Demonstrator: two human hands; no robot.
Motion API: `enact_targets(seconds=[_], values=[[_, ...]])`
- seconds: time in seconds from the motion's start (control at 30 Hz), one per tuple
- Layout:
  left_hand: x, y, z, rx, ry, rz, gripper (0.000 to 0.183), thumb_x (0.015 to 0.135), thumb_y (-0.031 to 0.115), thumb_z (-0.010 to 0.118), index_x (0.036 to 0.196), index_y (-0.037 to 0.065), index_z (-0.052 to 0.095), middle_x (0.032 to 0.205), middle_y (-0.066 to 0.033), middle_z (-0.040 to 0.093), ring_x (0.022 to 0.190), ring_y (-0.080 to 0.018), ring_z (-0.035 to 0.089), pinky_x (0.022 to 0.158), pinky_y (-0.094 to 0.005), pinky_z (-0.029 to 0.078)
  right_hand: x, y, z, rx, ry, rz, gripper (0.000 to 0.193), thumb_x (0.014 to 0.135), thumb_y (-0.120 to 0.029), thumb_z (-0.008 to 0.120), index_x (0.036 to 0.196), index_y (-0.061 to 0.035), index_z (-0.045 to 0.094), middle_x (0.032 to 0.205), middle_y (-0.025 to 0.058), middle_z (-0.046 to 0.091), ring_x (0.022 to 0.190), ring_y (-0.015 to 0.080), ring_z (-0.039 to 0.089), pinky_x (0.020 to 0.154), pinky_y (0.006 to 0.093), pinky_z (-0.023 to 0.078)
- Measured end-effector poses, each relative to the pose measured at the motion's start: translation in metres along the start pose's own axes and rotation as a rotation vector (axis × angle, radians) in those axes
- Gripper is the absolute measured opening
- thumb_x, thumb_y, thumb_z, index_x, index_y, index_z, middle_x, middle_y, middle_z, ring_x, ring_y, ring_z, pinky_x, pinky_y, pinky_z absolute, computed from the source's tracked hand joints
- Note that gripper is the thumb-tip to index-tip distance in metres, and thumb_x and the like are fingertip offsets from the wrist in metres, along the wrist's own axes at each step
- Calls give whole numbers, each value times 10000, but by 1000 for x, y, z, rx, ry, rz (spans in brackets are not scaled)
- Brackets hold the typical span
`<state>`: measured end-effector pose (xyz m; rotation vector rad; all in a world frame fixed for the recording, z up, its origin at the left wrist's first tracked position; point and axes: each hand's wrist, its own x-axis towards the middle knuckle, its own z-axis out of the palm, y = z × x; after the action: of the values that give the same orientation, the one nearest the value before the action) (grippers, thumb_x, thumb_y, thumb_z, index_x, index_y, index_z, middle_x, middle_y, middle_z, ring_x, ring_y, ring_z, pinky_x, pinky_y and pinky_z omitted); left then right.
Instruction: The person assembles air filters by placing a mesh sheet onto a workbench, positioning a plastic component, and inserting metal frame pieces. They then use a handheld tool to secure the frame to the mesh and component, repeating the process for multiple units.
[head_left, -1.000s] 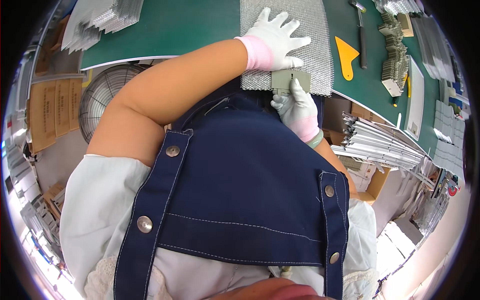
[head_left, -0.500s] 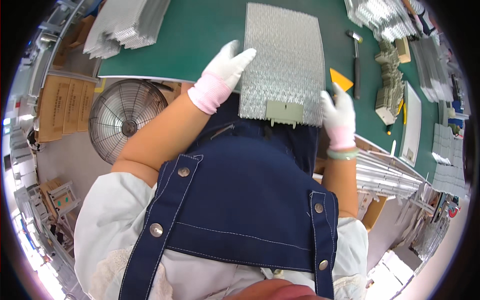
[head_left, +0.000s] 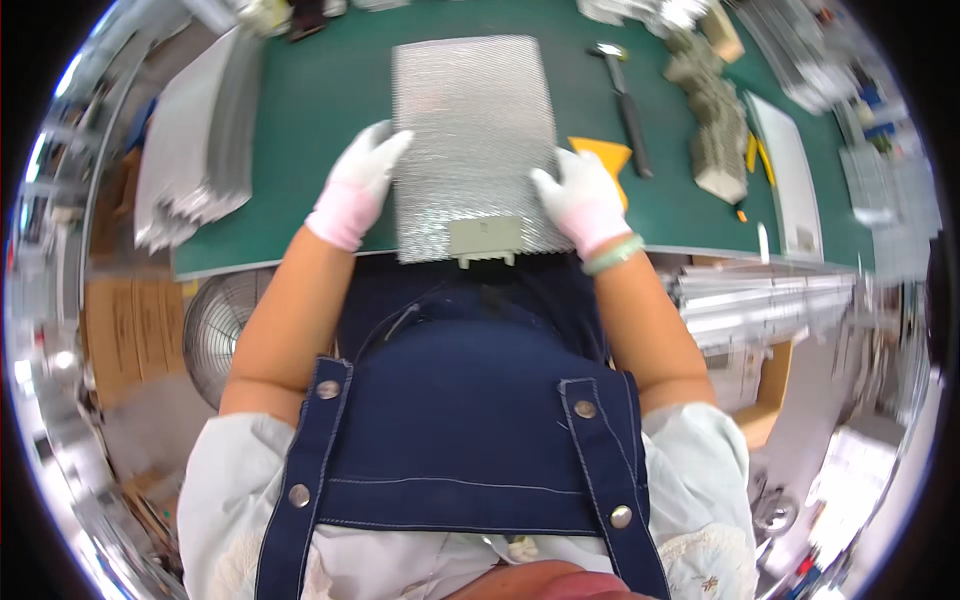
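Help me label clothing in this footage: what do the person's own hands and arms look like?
The left hand and right hand wear white gloves with pink cuffs. A pale green bangle circles the right wrist. The forearms are bare, below short, loose, pale sleeves.

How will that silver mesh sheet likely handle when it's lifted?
The silver mesh sheet is probably fairly stiff, as it looks flat. Its mesh texture suggests lightness for its size, and the rough-looking surface should resist slipping.

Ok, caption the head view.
Gloved left hand and right hand flank a silvery mesh sheet, a grey pronged plate at its near edge.
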<state>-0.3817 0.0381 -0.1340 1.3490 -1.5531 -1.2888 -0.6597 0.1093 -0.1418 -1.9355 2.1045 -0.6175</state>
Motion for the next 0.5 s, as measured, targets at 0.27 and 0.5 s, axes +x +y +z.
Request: enact_targets(seconds=[0.27, 0.5], values=[[3, -30, 38, 1299, 42, 607, 691, 905, 479, 565, 1409, 21, 447, 1414, -240, 453, 1299, -419, 414, 1065, -528, 333, -74, 89, -52, 104, 464, -27, 351, 852, -330, 665, 1051, -40, 679, 997, 190, 674, 966, 355, 638, 864, 451, 511], [43, -4, 46, 1363, 60, 473, 676, 920, 484, 560, 1416, 38, 453, 1421, -251, 454, 1299, -435, 418, 1064, -528, 330, -227, 299, -26, -20, 326, 1281, 747, 829, -577, 669, 1181, 79, 622, 1181, 309, 634, 1165, 413, 593, 1003, 451, 453]])
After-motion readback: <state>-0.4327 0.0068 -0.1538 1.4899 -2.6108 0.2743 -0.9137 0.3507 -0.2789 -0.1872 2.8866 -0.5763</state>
